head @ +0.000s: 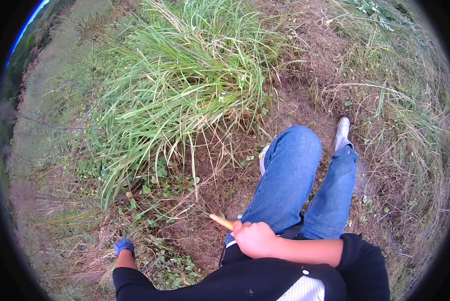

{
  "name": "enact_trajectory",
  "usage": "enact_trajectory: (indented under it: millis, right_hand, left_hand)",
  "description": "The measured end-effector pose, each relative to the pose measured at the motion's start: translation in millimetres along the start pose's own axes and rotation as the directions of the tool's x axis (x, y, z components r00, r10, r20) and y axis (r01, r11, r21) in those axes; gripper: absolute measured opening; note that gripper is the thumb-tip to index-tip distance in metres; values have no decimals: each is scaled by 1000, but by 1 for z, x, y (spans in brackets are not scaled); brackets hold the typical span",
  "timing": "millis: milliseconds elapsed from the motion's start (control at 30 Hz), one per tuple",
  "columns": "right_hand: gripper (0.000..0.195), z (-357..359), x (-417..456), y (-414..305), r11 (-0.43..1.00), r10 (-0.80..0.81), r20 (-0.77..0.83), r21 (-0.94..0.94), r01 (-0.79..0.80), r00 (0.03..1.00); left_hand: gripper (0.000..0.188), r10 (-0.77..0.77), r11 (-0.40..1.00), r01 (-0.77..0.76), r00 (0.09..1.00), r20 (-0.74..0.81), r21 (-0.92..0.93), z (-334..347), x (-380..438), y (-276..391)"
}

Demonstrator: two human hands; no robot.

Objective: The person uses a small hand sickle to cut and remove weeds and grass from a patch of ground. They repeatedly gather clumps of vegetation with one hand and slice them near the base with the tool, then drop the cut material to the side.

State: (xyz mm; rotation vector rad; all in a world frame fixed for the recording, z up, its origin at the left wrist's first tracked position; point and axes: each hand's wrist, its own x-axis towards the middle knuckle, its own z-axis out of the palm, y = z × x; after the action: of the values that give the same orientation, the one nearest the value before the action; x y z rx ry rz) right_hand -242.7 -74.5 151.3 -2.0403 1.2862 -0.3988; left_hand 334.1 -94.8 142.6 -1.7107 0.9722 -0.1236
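My right hand (255, 239), bare, is closed around a tan wooden handle (222, 222) in front of my waist. The handle's free end points out to the left, and whatever tool it may belong to is hidden by my hand and body. Out to the left, my left hand (124, 247) wears a blue glove and hangs low over dry grass stalks (101, 256). It is small in the picture, so whether its fingers grip any stalks cannot be made out. Ahead stands a large clump of long green grass (187, 79), its blades drooping toward me.
A dirt path (307, 94) strewn with dry cut grass runs ahead, with tangled grass (409, 113) along its right side. Low leafy plants (176, 269) grow near my left side. My legs in jeans (285, 177) and a pale boot (342, 131) are on the path.
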Motion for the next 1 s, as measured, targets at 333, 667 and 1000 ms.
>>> enact_trajectory:
  millis: [333, 667, 1000]
  right_hand:
    - [27, 10, 17, 23, 980, 99, 97, 164, -114, 990]
    - [25, -24, 17, 41, 131, 572, 17, 985, -112, 820]
    - [23, -3, 129, 114, -372, 488, 410, 896, -241, 771]
  left_hand:
    - [62, 427, 818, -564, 468, -774, 110, -220, -48, 118]
    - [43, 708, 619, -542, 70, -703, 569, -410, -46, 227]
    - [55, 775, 474, -494, -159, -612, 729, -436, -78, 290]
